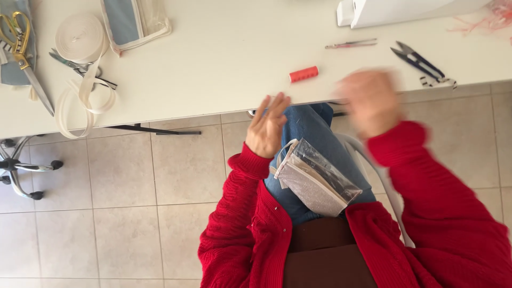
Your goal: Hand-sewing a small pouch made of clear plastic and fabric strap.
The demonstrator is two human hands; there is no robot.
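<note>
My left hand (268, 127) is raised in front of me just below the white table's edge (213, 109), fingers straight and apart, holding nothing. My right hand (370, 100) is blurred by motion at the table edge and seems empty. A small clear pouch with grey fabric and white trim (314, 181) lies on my lap over blue jeans, between my red sleeves. An orange thread spool (303, 74) lies on the table just beyond my hands.
On the table: thread snips (418, 64), tweezers (351, 44), a white sewing machine (394, 10), a roll of cream tape (80, 37) with loose loops, gold-handled scissors (21, 48), another clear pouch (136, 21). A chair base (18, 165) stands on the tiled floor at left.
</note>
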